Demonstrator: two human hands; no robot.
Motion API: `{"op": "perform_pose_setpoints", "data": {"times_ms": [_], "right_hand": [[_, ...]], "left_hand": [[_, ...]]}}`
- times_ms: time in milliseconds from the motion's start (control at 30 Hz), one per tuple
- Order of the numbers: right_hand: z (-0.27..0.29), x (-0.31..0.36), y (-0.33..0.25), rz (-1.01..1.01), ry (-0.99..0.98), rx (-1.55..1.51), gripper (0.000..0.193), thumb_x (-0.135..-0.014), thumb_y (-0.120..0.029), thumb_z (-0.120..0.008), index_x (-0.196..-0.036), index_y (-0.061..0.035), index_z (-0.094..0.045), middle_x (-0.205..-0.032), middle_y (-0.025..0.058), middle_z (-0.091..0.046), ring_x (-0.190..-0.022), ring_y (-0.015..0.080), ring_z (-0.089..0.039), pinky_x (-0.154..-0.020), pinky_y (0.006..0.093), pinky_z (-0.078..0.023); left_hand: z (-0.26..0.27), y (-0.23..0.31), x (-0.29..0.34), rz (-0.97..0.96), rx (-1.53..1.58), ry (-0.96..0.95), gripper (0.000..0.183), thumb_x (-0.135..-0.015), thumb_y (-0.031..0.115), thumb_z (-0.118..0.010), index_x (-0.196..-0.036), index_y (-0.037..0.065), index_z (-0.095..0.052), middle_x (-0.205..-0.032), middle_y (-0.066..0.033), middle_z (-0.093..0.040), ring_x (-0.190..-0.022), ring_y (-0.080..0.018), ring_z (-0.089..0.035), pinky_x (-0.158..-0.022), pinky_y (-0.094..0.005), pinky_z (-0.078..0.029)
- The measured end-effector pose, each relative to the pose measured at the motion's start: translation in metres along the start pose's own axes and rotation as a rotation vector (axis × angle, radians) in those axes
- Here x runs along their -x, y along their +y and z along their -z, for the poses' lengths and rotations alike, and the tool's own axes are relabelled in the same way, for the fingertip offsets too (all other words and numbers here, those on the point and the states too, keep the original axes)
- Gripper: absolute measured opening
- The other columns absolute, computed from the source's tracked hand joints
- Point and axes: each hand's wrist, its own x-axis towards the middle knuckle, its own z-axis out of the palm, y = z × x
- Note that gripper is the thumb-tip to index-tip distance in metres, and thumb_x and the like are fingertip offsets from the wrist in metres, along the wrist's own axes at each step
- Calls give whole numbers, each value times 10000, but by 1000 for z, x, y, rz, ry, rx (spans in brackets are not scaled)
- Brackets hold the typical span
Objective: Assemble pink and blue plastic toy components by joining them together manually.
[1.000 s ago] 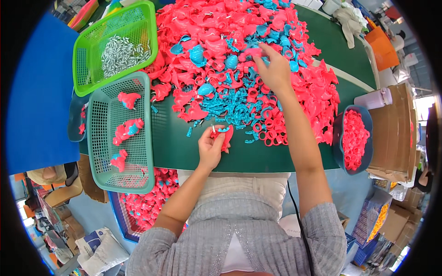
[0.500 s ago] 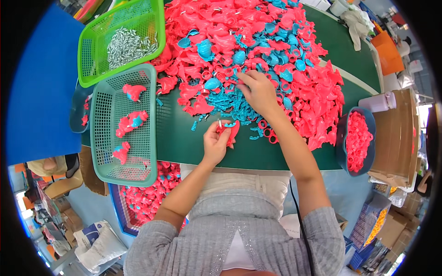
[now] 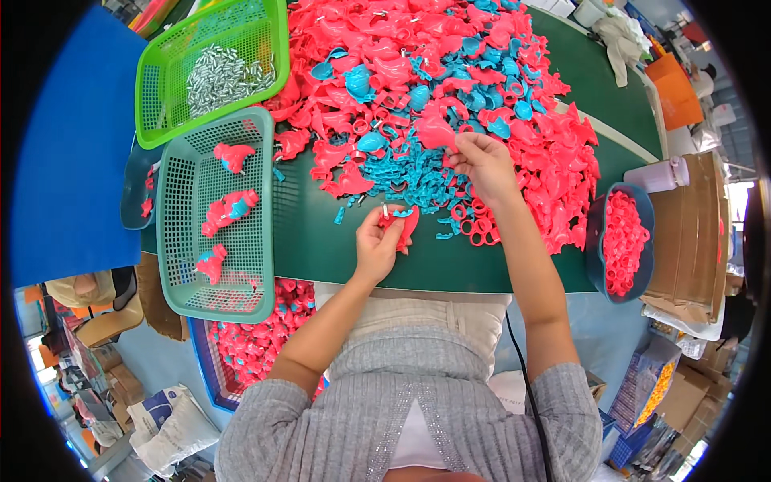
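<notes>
My left hand (image 3: 374, 255) is closed around a pink plastic shell piece (image 3: 409, 228) near the table's front edge. A small blue toothed part (image 3: 403, 213) sits along its upper rim, and a silver cylinder (image 3: 385, 210) sticks up beside my fingers. Farther right, my right hand (image 3: 490, 170) pinches another pink shell piece (image 3: 436, 131) by its end, above the heap. Below that piece lies a mound of small blue toothed parts (image 3: 419, 178). Several pink rings (image 3: 479, 233) rest between the hands, and a large heap of pink shells (image 3: 554, 181) mixed with blue domed shells (image 3: 357, 83) spreads behind.
At the left, a teal basket (image 3: 265, 217) holds a few pink-and-blue assembled figures, beside a bright green basket (image 3: 283, 56) of silver cylinders. A blue-grey tub (image 3: 596, 261) of pink rings is at the right, near a pale bottle (image 3: 657, 176) and a cardboard box (image 3: 692, 233).
My right hand has drawn back from the heap toward the right, and a pink shell piece now shows in its fingers. My left hand stays nearly still with its piece.
</notes>
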Motion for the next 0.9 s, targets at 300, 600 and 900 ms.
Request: {"op": "perform_pose_setpoints", "data": {"times_ms": [300, 600, 900], "right_hand": [[-20, -9, 1, 1282, 288, 1499, 165, -741, -3, -651, -894, -64, -650, -925, 90, -636, -816, 278, -610, -659, 344, -495], [-31, 7, 28, 873, 68, 1497, 208, -692, -147, -738, -859, -57, -654, -829, 66, -598, -853, 269, -562, -734, 400, -430], [-14, 9, 30, 790, 33, 1157, 221, -708, -60, -728, -912, -27, -651, -928, 116, -648, -894, 290, -586, -776, 374, -465]], "left_hand": [[0, -1, 0, -7, 16, -9, 211, -928, 72, -546, -1123, -8, -541, -784, -73, -610, -606, -106, -587, -475, -226, -477], [-1, 0, -1, 1, 10, 1, 203, -926, 66, -547, -1115, -7, -545, -775, -66, -606, -595, -98, -579, -471, -219, -471], [-4, 27, -11, 212, 106, 11, 201, -919, 135, -574, -1079, 15, -557, -798, -56, -618, -596, -110, -592, -460, -223, -444]]}}
